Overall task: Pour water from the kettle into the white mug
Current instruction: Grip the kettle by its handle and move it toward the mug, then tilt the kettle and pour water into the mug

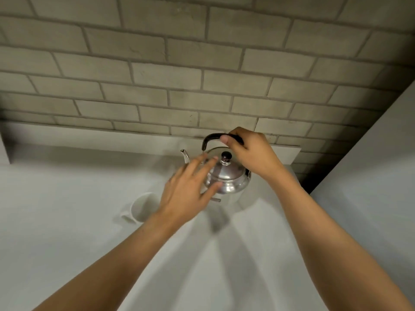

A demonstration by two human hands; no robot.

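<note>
Right hand (249,151) grips the kettle (226,176) by its black handle (212,137).

The kettle sits on the white desk (67,221) beside the brick wall (179,75); left hand (190,189), fingers spread, hovers against its side, white mug (142,207) just left.

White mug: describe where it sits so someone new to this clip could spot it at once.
Start at the brick wall and drop to the pale counter below it. The white mug stands there, left of and nearer than the steel kettle, just beside the left hand. It nearly blends into the counter, unlike the shiny kettle.
</note>
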